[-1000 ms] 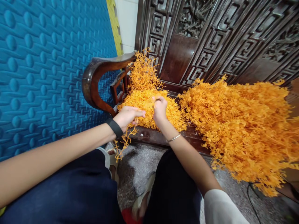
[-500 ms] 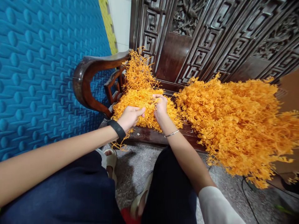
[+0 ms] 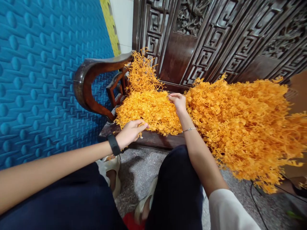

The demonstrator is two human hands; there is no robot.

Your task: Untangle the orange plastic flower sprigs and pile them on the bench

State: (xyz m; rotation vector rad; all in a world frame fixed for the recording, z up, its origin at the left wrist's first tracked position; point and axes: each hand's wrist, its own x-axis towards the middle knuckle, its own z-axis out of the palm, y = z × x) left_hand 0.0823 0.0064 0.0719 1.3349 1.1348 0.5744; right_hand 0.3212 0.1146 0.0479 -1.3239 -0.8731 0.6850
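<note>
A low heap of orange, thread-like, curly sprigs [image 3: 153,108] lies on the dark wooden bench seat [image 3: 158,140]. At its front edge is my left hand [image 3: 133,130], closed with thumb and fingers together on an orange sprig [image 3: 142,124]; thin strands show around the fingers. My right hand [image 3: 178,101] hovers by the heap's right edge, its thumb and fingers drawn together. Whatever those fingertips may hold is too small to make out. Behind the heap stands a looser tangle of longer orange strands [image 3: 144,73].
To the right, a much larger orange pile [image 3: 244,124] overhangs the bench front. A curved wooden armrest [image 3: 83,83] rises at left, and a carved backrest [image 3: 177,57] runs behind. Blue textured matting [image 3: 48,80] is at left; a black cable [image 3: 255,204] lies on the floor at right.
My right hand has moved right, away from my left hand, to the heap's edge. My left hand has come slightly down and nearer to me; the strands hanging beneath it show less.
</note>
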